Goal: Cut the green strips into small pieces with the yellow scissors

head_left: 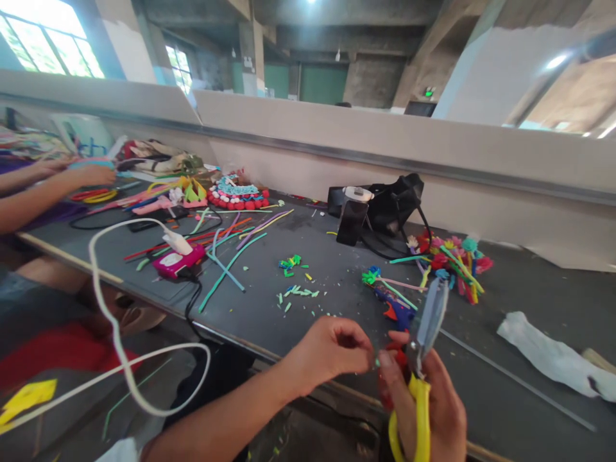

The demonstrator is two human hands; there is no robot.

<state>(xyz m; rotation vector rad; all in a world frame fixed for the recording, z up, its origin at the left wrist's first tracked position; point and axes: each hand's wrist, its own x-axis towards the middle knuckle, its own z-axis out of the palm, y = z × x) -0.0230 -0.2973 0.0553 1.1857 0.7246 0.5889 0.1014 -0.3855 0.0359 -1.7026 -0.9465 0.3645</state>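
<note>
At the table's near edge my right hand [423, 398] is closed around scissors [426, 333] with yellow handles, their blades pointing up. Its thumb and forefinger also meet near something red, mostly hidden. My left hand [332, 353] is closed in a pinch just left of the right thumb. A tiny green bit shows between the two hands; what the left fingers hold is too small to make out. Short pale green cuttings [301, 292] and a green and blue cluster [290, 262] lie beyond my left hand. A green fuzzy-stem flower [371, 276] lies past the scissors.
Fuzzy stems [233, 269] lie left of centre near a pink power adapter [179, 262] with a white cable [99, 282]. A black bag [397, 205], a phone [353, 221] and a flower bundle [462, 260] stand farther back. Another person's hand [94, 174] works at far left.
</note>
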